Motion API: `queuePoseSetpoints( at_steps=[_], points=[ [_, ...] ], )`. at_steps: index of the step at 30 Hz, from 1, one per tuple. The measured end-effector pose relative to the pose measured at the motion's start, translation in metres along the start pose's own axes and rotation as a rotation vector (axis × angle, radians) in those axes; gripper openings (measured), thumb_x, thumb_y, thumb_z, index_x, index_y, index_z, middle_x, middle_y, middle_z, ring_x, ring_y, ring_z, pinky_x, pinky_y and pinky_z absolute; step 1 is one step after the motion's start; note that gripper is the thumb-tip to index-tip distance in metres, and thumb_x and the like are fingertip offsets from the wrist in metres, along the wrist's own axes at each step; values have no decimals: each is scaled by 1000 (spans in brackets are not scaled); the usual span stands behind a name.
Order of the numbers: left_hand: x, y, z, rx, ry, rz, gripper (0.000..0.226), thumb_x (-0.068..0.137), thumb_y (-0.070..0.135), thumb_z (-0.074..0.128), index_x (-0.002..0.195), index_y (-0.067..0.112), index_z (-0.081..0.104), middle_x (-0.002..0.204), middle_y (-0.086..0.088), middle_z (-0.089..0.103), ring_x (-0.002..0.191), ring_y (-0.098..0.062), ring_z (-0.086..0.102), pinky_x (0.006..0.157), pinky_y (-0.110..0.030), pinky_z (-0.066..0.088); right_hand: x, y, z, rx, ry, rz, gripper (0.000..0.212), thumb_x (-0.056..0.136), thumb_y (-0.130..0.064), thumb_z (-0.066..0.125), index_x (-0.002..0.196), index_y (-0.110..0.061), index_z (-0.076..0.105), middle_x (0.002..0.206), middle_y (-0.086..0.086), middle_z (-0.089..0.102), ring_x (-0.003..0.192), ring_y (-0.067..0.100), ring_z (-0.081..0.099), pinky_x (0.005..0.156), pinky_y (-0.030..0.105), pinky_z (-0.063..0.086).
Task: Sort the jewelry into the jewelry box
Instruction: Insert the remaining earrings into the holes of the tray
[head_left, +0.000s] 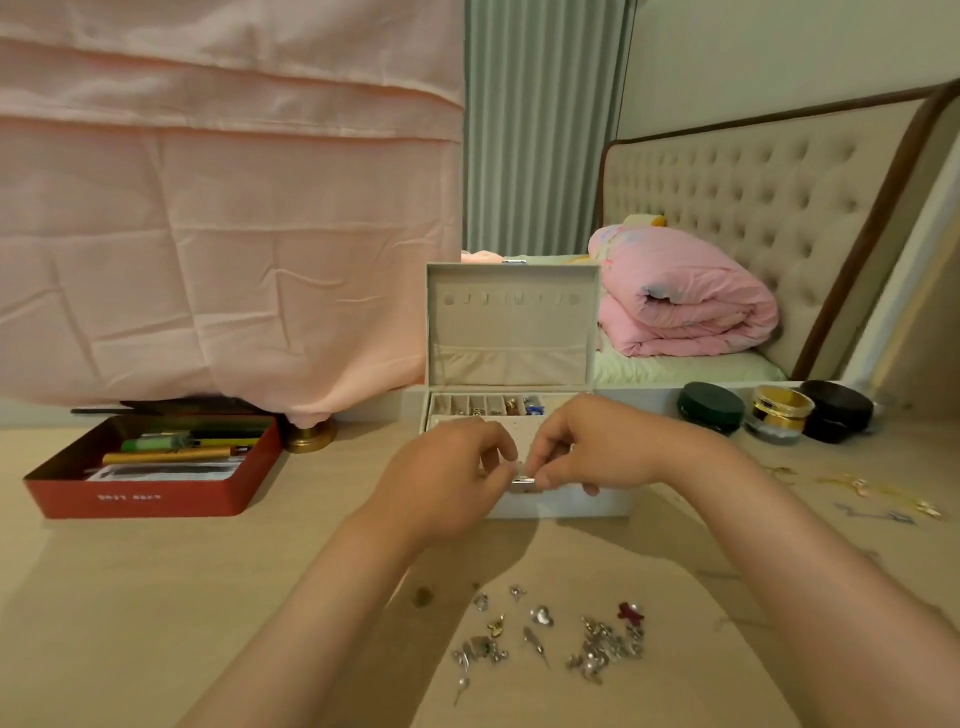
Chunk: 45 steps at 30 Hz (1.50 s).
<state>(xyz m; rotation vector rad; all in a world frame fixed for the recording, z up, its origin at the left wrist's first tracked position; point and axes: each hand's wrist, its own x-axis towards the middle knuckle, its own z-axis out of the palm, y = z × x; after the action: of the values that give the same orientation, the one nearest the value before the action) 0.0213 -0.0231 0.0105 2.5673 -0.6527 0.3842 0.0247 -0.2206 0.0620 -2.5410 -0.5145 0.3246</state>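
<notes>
both hands are up at the front edge of the open white rectangular jewelry box (571, 506). left hand (447, 483) and right hand (592, 452) meet in the middle. fingers (501, 467) of both are curled in and pinched on a small silver metal piece (522, 484). can't tell if it's a loose item or the box's own front clasp: too small, partly covered.

box sits just behind and under the fingers, lid upright. the narrow compartments at the back already hold a few pieces. rest of the jewelry: heap of small silver charms (602, 649) on the beige desk (156, 597), well nearer the person than the fingers, with scattered silver pieces (488, 642) just left of it. thin gold chains (878, 491) lie far right of the fingers.

my read: mid-sort, one piece in hand over the tray, most still unsorted. next move needs a matching compartment, piece lowered in, pinch opened clean so nothing snags, then a reach back to the heap. tiny parts, so fingertip grip only.

red metal tin of pens (140, 501) far left and round jars (782, 410) to the right aren't in play.
</notes>
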Motion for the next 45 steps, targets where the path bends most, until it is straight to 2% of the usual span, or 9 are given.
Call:
queuePoseSetpoints(
  at_steps=[3, 7, 13, 18, 23, 27, 33, 37, 45],
  points=[
    [-14, 19, 14, -31, -118, 15, 10, 89, 42, 58, 94, 35, 64, 86, 19, 60, 81, -1, 55, 72, -28, 49, -25, 12, 5, -93, -171, 127, 9, 86, -20, 78, 90, -28, 77, 75, -14, 72, 57, 8, 63, 65, 26, 53],
    [-30, 39, 33, -76, -223, 22, 13, 88, 44, 61, 93, 33, 67, 83, 20, 59, 82, -1, 56, 77, -29, 51, -48, 21, 13, -229, -317, 294, 17, 83, -23, 80, 97, -31, 77, 96, -9, 76, 73, 9, 67, 60, 25, 49],
    [-45, 45, 53, -132, -234, 75, 16, 87, 42, 64, 98, 31, 71, 91, 16, 63, 89, -2, 54, 83, -30, 50, -53, 25, 24, -234, -409, 368, 22, 82, -22, 82, 101, -28, 75, 85, -11, 75, 73, 9, 69, 63, 25, 49],
    [-52, 47, 59, -186, -169, 66, 12, 87, 40, 65, 97, 34, 69, 85, 20, 59, 91, -1, 50, 85, -30, 47, -46, 26, 29, -191, -323, 292, 12, 84, -22, 80, 93, -29, 76, 83, -11, 75, 68, 7, 67, 60, 23, 49],
    [-55, 43, 54, -333, -148, -53, 14, 84, 32, 71, 97, 34, 68, 89, 22, 69, 81, -2, 62, 78, -28, 52, -41, 31, 33, -51, -209, 223, 8, 87, -18, 76, 94, -22, 78, 85, -6, 78, 66, 5, 68, 53, 19, 48],
    [-58, 43, 52, -392, -85, -79, 17, 82, 32, 75, 96, 34, 67, 90, 19, 69, 75, -4, 63, 74, -30, 54, -40, 32, 34, 171, -67, 166, 9, 86, -12, 76, 93, -17, 79, 68, -5, 72, 58, 6, 60, 48, 18, 44],
    [-56, 35, 46, -551, 182, -182, 7, 85, 26, 76, 86, 33, 73, 76, 18, 70, 72, 1, 62, 66, -14, 46, -36, 26, 42, 567, 68, 129, 12, 88, -10, 76, 99, -5, 77, 87, 9, 77, 55, 8, 58, 41, 19, 41],
    [-54, 33, 42, -763, 255, -282, 8, 87, 18, 74, 84, 25, 76, 73, 6, 72, 66, -6, 62, 64, -22, 50, -33, 18, 48, 776, 160, 126, 17, 94, -18, 70, 102, -3, 75, 90, 11, 76, 54, 11, 57, 42, 22, 43],
    [-47, 37, 24, -1113, 187, -438, 13, 96, 21, 63, 94, 15, 75, 84, 2, 75, 71, -8, 65, 62, -24, 51, -37, -2, 48, 724, 298, -103, 24, 86, -2, 75, 110, -9, 73, 91, 13, 75, 67, 19, 68, 48, 31, 56]
  ],
)
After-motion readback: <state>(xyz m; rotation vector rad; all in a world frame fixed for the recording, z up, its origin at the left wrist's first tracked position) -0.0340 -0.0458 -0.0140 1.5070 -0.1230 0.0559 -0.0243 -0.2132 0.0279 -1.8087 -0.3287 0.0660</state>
